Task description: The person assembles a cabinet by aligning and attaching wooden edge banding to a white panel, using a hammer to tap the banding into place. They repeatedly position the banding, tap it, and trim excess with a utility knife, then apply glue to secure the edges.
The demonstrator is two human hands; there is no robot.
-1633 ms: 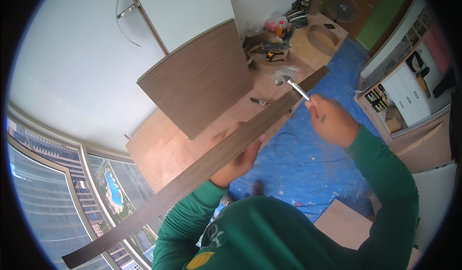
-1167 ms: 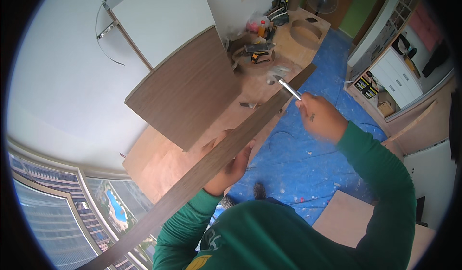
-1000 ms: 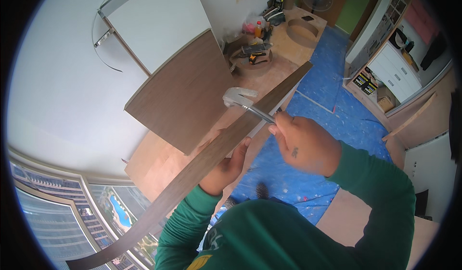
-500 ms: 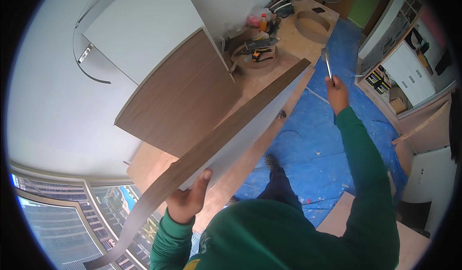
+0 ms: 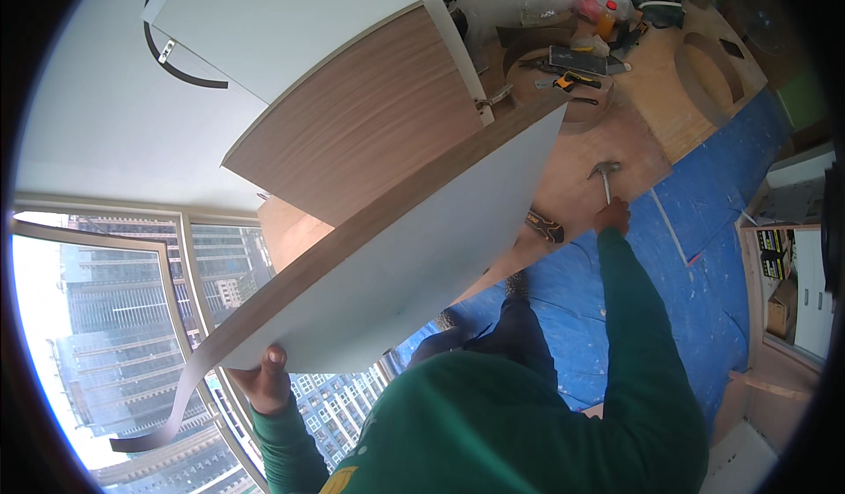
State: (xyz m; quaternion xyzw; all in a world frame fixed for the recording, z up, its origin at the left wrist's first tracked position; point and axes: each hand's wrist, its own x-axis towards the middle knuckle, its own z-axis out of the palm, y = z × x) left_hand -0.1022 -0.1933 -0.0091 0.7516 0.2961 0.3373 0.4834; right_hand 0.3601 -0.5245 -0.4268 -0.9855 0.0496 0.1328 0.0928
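The left hand (image 5: 264, 379) is being closed around the lower corner of a long white panel (image 5: 414, 265), the thumb lying on its white face. The right hand (image 5: 611, 217) is being held shut in a narrow grip on the handle of a hammer (image 5: 605, 177), whose head is resting on the plywood bench (image 5: 607, 133) just past the panel's far end.

The panel is being carried tilted, its wood-grain upper edge running from the left hand up toward a wall cabinet (image 5: 352, 133) and lying close under that cabinet's brown side. A loose strip of edge banding (image 5: 189, 388) is hanging off the panel's near corner. To the right of the panel, open blue floor covering (image 5: 704, 256) is being left free.

Beyond the panel's far end, a red-and-yellow bottle (image 5: 604, 18) is standing by a pink bag (image 5: 588, 1). Far right of the panel, a yellow-and-black box (image 5: 775, 254) is sitting on a shelf.
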